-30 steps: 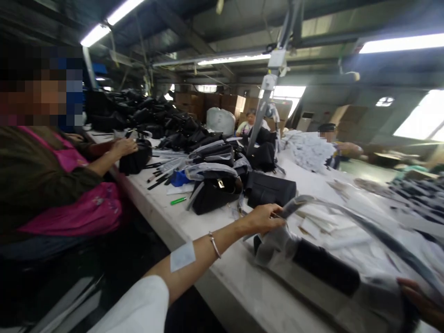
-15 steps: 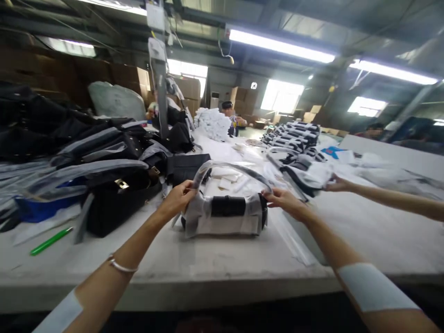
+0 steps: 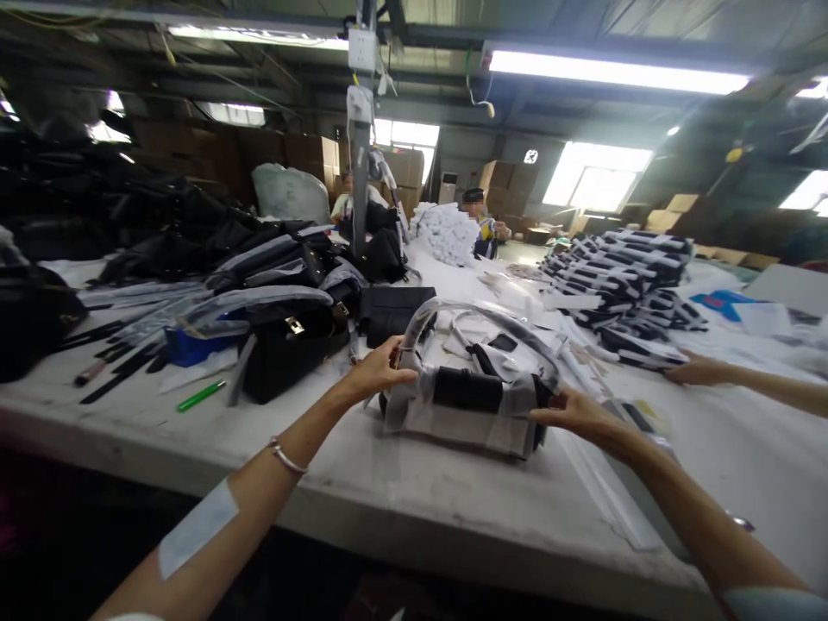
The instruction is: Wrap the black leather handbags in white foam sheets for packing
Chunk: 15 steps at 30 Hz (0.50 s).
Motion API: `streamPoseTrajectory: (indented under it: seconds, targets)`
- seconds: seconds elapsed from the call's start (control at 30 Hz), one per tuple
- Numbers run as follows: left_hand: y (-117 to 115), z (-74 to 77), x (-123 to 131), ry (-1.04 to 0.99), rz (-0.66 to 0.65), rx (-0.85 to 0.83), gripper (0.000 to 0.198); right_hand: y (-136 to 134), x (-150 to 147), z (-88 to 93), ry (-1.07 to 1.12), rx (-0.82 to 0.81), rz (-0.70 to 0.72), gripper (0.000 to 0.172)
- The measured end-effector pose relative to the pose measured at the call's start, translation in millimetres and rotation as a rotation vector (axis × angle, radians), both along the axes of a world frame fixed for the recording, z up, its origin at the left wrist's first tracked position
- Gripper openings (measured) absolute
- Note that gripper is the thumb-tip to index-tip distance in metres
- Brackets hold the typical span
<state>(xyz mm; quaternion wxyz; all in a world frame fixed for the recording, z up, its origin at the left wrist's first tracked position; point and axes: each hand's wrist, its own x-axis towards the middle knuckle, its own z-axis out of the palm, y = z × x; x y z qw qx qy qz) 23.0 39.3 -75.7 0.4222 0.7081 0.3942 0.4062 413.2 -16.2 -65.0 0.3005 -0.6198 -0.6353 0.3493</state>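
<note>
A handbag [image 3: 469, 390] stands on the table in front of me, its black body partly wrapped in white sheet and its arched handle [image 3: 482, 308] sleeved in clear plastic. My left hand [image 3: 379, 371] grips the bag's left end near the handle base, thumb on the wrapping. At the opposite end, my right hand [image 3: 575, 412] holds the bag's right side, with the thumb along its front. Some fingers of both hands are hidden behind the bag. Just behind it lie a black strap-like piece [image 3: 482, 358] and pale plastic loops.
Open black handbags [image 3: 291, 354] and a green pen [image 3: 201, 396] lie to the left. Wrapped bags [image 3: 621, 267] are stacked at the back right, where another person's hand [image 3: 702, 369] touches one. A white heap [image 3: 444, 233] and a metal post [image 3: 360, 172] stand farther back.
My view has swung left, so the scene sits farther right. Both hands remain on the handbag, which is turned slightly. The other person's hand has moved the wrapped bag against the stack.
</note>
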Motion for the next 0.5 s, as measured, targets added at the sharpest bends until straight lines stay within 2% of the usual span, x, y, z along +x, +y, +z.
streamPoseTrajectory:
  seconds: [0.1,0.23,0.5]
  targets:
    - [-3,-3.3,1,0.028,0.016,-0.011,0.058,0,-1,-18.1,0.116,-0.035,0.066,0.054]
    - [-6,-6.3,1,0.027,0.014,-0.012,0.045,0,0,-34.0,0.114,0.022,-0.018,0.049]
    - [-7,-18.2,-3,0.082,-0.006,-0.007,0.055,-3,-9,-37.2,0.153,0.058,-0.051,0.041]
